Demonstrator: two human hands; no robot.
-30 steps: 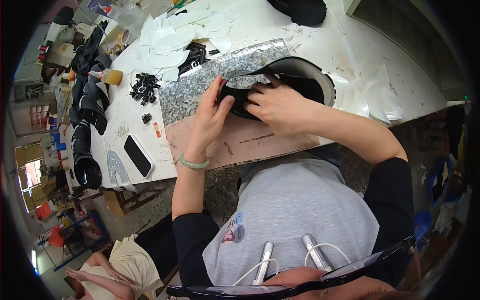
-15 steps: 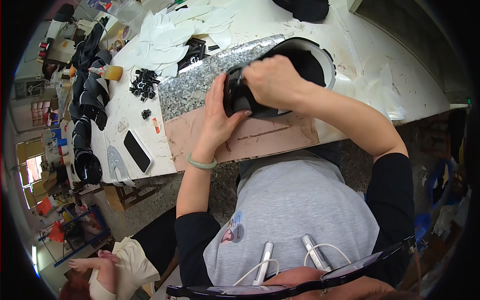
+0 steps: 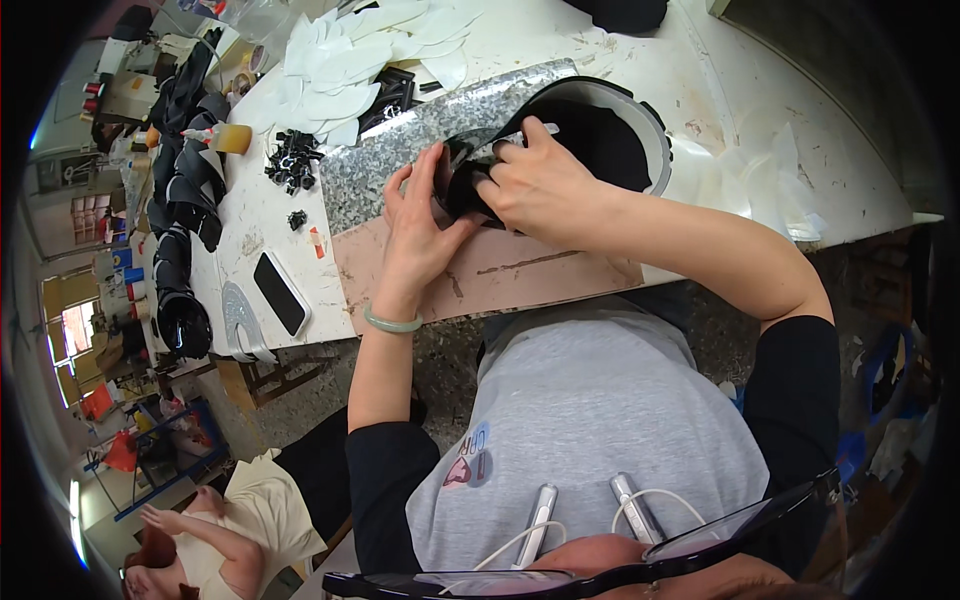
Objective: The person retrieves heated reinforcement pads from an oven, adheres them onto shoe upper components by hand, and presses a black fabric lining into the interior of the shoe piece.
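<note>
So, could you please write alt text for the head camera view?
Seen from above, a person's left hand and right hand grip a black shoe piece over a speckled grey slab on a white worktable. White cut-outs and a dark phone lie nearby.

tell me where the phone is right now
In the head view the black phone lies flat near the table's front edge, on the person's left, between the pale patterned insole-shaped piece and the pinkish board, left of the left hand.
</note>
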